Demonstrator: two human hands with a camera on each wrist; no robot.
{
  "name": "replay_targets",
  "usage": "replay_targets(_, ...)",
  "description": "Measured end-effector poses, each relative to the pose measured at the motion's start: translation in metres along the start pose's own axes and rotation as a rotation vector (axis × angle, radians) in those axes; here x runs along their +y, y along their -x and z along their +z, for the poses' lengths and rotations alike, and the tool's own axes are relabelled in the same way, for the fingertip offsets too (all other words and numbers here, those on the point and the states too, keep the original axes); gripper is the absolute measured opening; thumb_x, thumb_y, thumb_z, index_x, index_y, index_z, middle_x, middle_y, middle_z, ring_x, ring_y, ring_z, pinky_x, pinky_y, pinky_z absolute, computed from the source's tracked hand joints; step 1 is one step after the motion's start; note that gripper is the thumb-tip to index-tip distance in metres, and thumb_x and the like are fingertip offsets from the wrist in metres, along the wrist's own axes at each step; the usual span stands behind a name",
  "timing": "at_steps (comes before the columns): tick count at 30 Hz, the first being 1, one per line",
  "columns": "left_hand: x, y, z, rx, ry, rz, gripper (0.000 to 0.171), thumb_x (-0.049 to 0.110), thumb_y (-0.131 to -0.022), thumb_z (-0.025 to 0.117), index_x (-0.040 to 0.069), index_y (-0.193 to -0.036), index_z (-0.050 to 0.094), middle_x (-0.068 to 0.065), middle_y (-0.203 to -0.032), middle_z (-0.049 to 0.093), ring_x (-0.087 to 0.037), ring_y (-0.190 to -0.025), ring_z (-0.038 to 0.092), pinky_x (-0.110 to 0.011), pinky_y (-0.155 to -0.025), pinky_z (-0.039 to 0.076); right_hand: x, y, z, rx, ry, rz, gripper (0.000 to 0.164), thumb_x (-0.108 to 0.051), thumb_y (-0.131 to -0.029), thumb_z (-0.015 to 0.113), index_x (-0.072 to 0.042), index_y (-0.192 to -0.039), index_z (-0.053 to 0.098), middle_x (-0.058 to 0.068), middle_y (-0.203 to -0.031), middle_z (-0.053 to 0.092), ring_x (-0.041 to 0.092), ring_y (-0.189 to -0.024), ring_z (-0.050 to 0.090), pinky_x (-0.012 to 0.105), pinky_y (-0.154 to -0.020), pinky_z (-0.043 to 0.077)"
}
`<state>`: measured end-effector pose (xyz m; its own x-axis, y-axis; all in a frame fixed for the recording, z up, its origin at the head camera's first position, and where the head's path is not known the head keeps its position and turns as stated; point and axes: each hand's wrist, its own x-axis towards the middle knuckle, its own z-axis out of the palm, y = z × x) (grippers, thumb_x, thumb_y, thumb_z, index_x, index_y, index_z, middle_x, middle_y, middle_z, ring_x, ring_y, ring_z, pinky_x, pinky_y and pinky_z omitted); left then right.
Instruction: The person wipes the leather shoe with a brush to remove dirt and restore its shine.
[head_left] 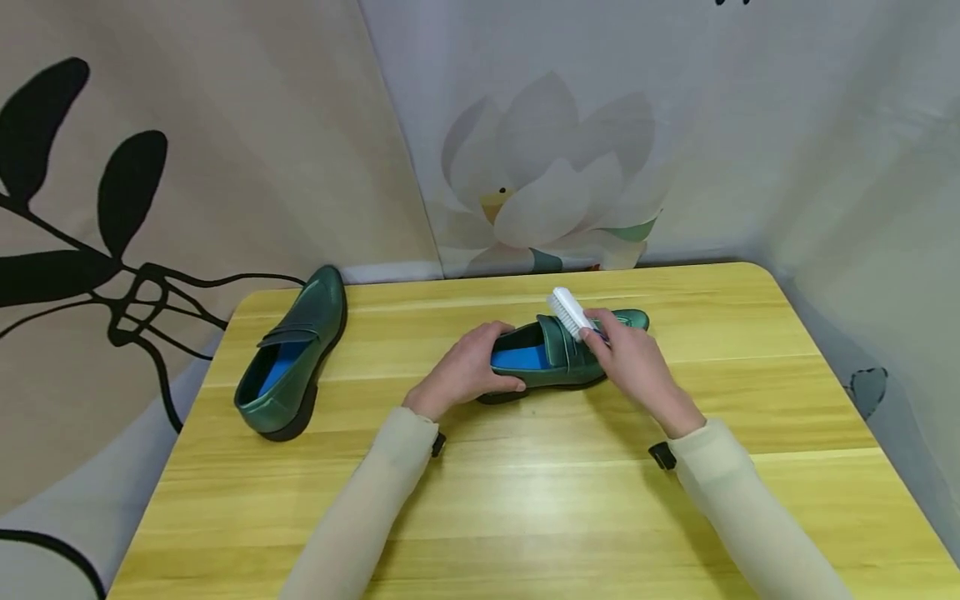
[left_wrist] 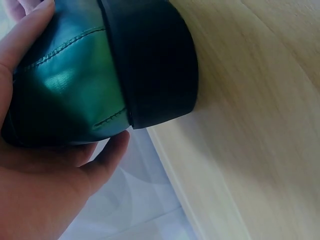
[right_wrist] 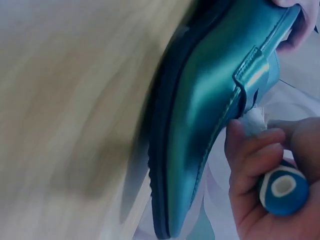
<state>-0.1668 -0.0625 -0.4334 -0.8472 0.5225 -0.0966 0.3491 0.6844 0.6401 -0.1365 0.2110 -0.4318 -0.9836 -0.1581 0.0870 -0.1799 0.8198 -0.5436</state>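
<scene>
A green leather loafer (head_left: 583, 357) with a blue insole and dark sole stands on the table, toe to the right. My left hand (head_left: 471, 367) grips it round the heel, thumb on the near side; the left wrist view shows the stitched heel (left_wrist: 75, 85) within the hand. A white-bristled brush (head_left: 568, 312) is in my right hand (head_left: 628, 358), its head over the shoe's strap and upper. From the right wrist, the brush's blue handle end (right_wrist: 284, 190) pokes out of the curled fingers. Whether the bristles touch the leather I cannot tell.
The matching green loafer (head_left: 300, 350) stands at the table's left edge, toe toward the back. Under everything is a yellow wooden table (head_left: 525, 508). Behind it hangs a pale cloth backdrop (head_left: 315, 150) printed with leaves and a flower.
</scene>
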Motion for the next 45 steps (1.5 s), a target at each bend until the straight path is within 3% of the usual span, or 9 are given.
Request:
replay_targets(10,0.001,-0.001,0.0,0.011,0.014,-0.004,0.086,0.041,-0.082,0.089,0.009,-0.151,0.048,-0.01,-0.147,0.054,-0.028,-0.126,0.053,-0.047,-0.11,0.044,0.011,0.059,-0.009,0.007,0.09,-0.062,0.043,-0.024,-0.108,0.057,0.0,-0.144,0.053,0.021,-0.104,0.072,0.025,-0.073,0.061,0.042,-0.063,0.05)
replay_targets(14,0.0,-0.001,0.001,0.012,0.015,-0.006,0.086,0.041,-0.082,0.089,0.009,-0.151,0.048,-0.009,-0.148,0.053,-0.028,-0.127,0.052,-0.047,-0.111,0.043,0.016,0.071,-0.008,0.023,0.103,-0.091,0.043,-0.019,-0.106,0.061,-0.001,-0.144,0.054,0.023,-0.109,0.072,0.028,-0.079,0.064,0.047,-0.067,0.053)
replay_targets(19,0.001,0.001,0.002,0.009,0.032,-0.017,0.087,0.041,-0.082,0.089,0.009,-0.151,0.047,-0.01,-0.148,0.053,-0.028,-0.126,0.052,-0.047,-0.11,0.044,0.015,0.062,-0.003,0.029,0.094,-0.08,0.045,-0.019,-0.107,0.059,-0.001,-0.148,0.052,0.025,-0.125,0.068,0.034,-0.093,0.068,0.054,-0.075,0.055)
replay_targets(22,0.001,0.002,0.004,0.015,0.04,-0.026,0.088,0.041,-0.082,0.089,0.009,-0.152,0.046,-0.01,-0.148,0.053,-0.028,-0.125,0.052,-0.047,-0.109,0.045,0.009,0.047,-0.001,0.03,0.072,-0.045,0.047,-0.024,-0.108,0.057,-0.002,-0.149,0.052,0.024,-0.127,0.068,0.032,-0.088,0.067,0.049,-0.07,0.054)
replay_targets(27,0.0,0.002,0.004,0.021,0.035,-0.038,0.089,0.041,-0.082,0.089,0.01,-0.153,0.045,-0.01,-0.15,0.051,-0.029,-0.125,0.052,-0.047,-0.109,0.045,0.006,0.031,0.002,0.09,0.139,-0.081,0.046,-0.024,-0.107,0.06,0.0,-0.147,0.056,0.024,-0.11,0.073,0.028,-0.067,0.062,0.043,-0.053,0.049)
replay_targets(33,0.001,0.0,0.003,0.024,0.029,-0.026,0.089,0.041,-0.082,0.089,0.009,-0.153,0.046,-0.011,-0.152,0.05,-0.031,-0.131,0.051,-0.049,-0.112,0.043,0.03,0.037,-0.005,0.231,0.301,-0.126,0.042,-0.017,-0.1,0.07,-0.001,-0.138,0.065,0.021,-0.085,0.071,0.029,-0.055,0.058,0.045,-0.043,0.044)
replay_targets(38,0.0,-0.002,0.004,0.026,0.034,-0.025,0.09,0.042,-0.081,0.089,0.009,-0.152,0.046,-0.011,-0.151,0.051,-0.03,-0.128,0.052,-0.049,-0.11,0.044,0.047,0.041,-0.017,0.298,0.344,-0.107,0.039,-0.015,-0.098,0.072,-0.001,-0.134,0.068,0.022,-0.08,0.067,0.03,-0.048,0.053,0.045,-0.038,0.04)
replay_targets(42,-0.001,-0.002,0.005,0.034,0.042,-0.025,0.089,0.043,-0.081,0.09,0.009,-0.151,0.047,-0.01,-0.149,0.052,-0.029,-0.125,0.052,-0.048,-0.108,0.045,0.044,0.042,-0.016,0.296,0.33,-0.093,0.04,-0.012,-0.097,0.073,0.001,-0.134,0.067,0.023,-0.08,0.067,0.03,-0.049,0.053,0.047,-0.039,0.042)
replay_targets(45,-0.002,-0.001,0.006,0.039,0.051,-0.036,0.089,0.042,-0.081,0.09,0.009,-0.152,0.047,-0.01,-0.149,0.052,-0.029,-0.125,0.052,-0.049,-0.108,0.045,0.034,0.044,-0.009,0.243,0.296,-0.124,0.041,-0.012,-0.097,0.073,0.001,-0.136,0.066,0.022,-0.082,0.068,0.028,-0.052,0.054,0.045,-0.042,0.045)
